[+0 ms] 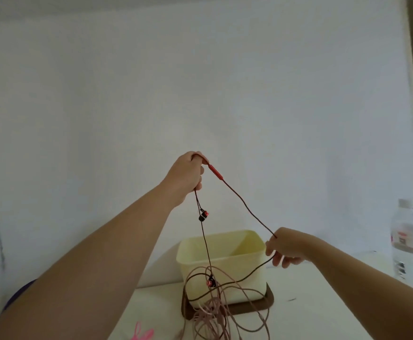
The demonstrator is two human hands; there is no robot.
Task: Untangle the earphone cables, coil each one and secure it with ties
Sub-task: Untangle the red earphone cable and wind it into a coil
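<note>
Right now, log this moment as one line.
phase: untangling | left hand: raised, grips red earphone cable | right hand: pinches same cable lower | pink cable: tangled with it by cream tub

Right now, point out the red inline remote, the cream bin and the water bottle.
red inline remote [214,174], head view, middle of its body.
cream bin [227,244], head view, inner far wall.
water bottle [411,241], head view, labelled middle of the body.

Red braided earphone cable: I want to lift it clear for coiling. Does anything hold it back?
Yes: the red earphone cable, held by left hand and right hand, runs down through the pink cable tangle in front of the cream plastic bin.
</note>
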